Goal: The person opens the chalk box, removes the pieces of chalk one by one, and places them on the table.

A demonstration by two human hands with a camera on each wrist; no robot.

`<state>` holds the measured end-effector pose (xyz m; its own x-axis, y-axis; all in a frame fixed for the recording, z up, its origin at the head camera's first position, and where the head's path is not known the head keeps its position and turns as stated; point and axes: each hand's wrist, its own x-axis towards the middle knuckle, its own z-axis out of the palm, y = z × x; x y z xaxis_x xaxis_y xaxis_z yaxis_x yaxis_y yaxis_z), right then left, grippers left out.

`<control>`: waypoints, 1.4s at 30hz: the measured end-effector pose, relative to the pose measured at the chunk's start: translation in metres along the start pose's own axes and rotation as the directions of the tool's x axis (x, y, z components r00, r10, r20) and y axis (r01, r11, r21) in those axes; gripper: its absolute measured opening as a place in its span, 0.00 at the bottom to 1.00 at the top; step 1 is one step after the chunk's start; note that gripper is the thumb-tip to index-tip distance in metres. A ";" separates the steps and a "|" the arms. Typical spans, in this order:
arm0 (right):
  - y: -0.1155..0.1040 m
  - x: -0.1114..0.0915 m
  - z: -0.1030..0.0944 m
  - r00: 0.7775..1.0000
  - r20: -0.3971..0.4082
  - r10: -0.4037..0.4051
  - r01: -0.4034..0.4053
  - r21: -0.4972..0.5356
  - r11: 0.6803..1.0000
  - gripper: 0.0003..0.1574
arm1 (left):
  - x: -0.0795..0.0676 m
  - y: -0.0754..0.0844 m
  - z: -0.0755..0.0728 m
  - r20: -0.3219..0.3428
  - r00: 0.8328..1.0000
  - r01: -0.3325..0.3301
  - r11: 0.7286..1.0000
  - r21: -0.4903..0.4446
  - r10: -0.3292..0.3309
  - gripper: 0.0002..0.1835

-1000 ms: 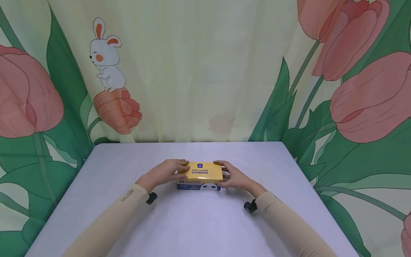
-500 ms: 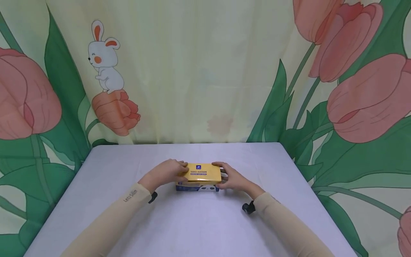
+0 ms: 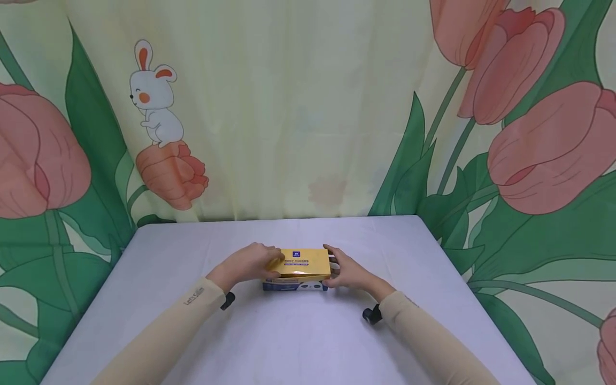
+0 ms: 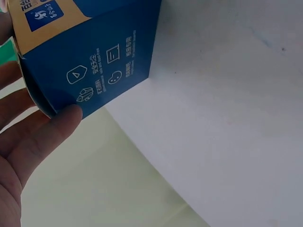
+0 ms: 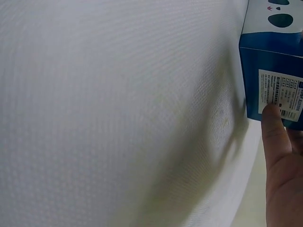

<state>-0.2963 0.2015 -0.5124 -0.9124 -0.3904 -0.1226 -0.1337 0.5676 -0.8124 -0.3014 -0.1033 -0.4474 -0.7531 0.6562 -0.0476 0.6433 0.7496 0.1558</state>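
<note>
A cardboard box [image 3: 306,263] with a yellow top and blue sides sits on the table, a panda face on its front. My left hand [image 3: 250,264] grips its left end, with fingers over the top's left edge. In the left wrist view the left thumb [image 4: 59,127] lies against the blue end panel, whose edge bows outward. My right hand [image 3: 355,275] holds the other end, fingers spread along it. The right wrist view has the right thumb [image 5: 275,130] on a white printed label [image 5: 280,94]. The box's inside is hidden.
A white cloth covers the table [image 3: 298,342]. Behind it hangs a curtain [image 3: 289,117] printed with tulips and a rabbit. Small black wrist cameras are strapped to the left wrist [image 3: 228,300] and the right wrist [image 3: 372,314].
The yellow top's front edge stands slightly higher off the box and hides more of the panda face. My left hand has turned a little over the top; the right hand keeps its hold.
</note>
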 end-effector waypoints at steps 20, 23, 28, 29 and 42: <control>0.012 -0.007 0.008 0.999 0.047 0.009 -0.014 0.111 0.994 0.65 | -0.010 -0.017 0.009 -0.138 0.989 -0.081 0.973 -0.214 0.052 0.19; 0.013 -0.006 0.008 0.999 0.053 0.001 -0.008 0.126 0.992 0.65 | -0.003 -0.022 0.006 -0.180 0.978 0.026 0.915 -0.402 -0.106 0.19; 0.013 -0.003 0.005 0.999 0.032 0.000 -0.003 0.093 0.996 0.66 | 0.009 -0.024 0.008 -0.323 0.915 0.037 0.849 -0.528 -0.241 0.18; 0.013 -0.003 0.005 0.999 0.032 -0.001 -0.002 0.093 0.996 0.67 | 0.011 -0.024 0.009 -0.373 0.895 0.029 0.866 -0.500 -0.246 0.17; 0.012 0.000 0.004 0.998 0.048 0.030 -0.034 0.079 0.996 0.69 | 0.014 -0.023 0.022 -0.483 0.844 0.144 0.966 -0.215 -0.233 0.22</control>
<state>-0.2968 0.2056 -0.5243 -0.8964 -0.4075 -0.1742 -0.0720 0.5216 -0.8502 -0.3240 -0.1092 -0.4733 -0.8524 0.3370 0.3997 0.4830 0.8003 0.3554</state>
